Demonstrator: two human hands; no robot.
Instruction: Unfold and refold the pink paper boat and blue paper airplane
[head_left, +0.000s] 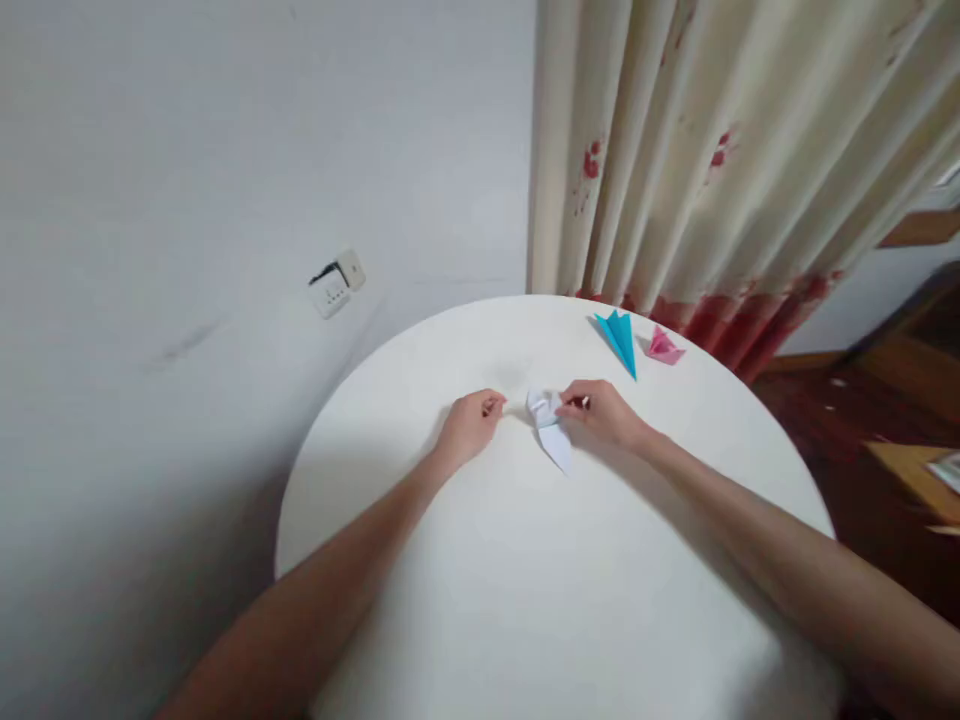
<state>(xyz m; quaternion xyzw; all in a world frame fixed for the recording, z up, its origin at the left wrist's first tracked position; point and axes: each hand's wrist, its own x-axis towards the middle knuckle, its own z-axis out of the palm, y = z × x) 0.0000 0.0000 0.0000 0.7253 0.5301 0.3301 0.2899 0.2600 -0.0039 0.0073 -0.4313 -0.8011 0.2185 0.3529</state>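
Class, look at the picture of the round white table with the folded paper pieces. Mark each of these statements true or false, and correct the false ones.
1. The right hand touches the white folded paper. True.
2. The blue folded paper lies between the two hands. False: it lies near the far edge of the table, beside the pink folded paper.
3. The left hand holds the pink piece. False: it rests on the table just left of the white paper, and whether it pinches anything cannot be told.
4. A curtain with red marks hangs behind the table. True.
5. A wall socket sits on the wall at the left. True.
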